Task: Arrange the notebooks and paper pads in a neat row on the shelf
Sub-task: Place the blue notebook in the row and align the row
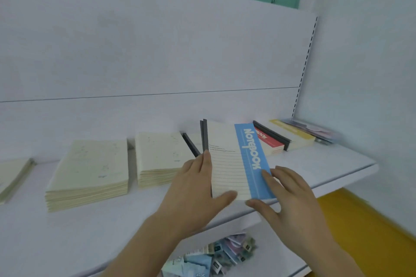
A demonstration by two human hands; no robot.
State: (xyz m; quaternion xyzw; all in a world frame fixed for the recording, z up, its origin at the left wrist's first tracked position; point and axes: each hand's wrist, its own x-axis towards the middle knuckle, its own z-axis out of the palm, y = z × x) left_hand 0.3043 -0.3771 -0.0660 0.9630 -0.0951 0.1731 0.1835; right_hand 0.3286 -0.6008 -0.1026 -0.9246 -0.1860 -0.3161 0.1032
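A cream notebook with a blue "Notebook" band (234, 159) and dark spine lies on the white shelf (326, 164), its near end over the front edge. My left hand (198, 189) grips its left edge, thumb on the cover. My right hand (290, 195) holds its right near corner, fingers on the blue band. Behind it lie a red-banded notebook (270, 140) and a yellow-banded one (292, 135). To the left sit two stacks of cream pads (90, 171) (159, 159), and another pad (11, 175) at the far left.
A dark-spined notebook (191, 145) pokes out between the right cream stack and the held notebook. Plastic-wrapped items (315, 130) lie at the shelf's far right corner. On the lower shelf, several small packets (216, 254) are piled. The white back panel rises behind.
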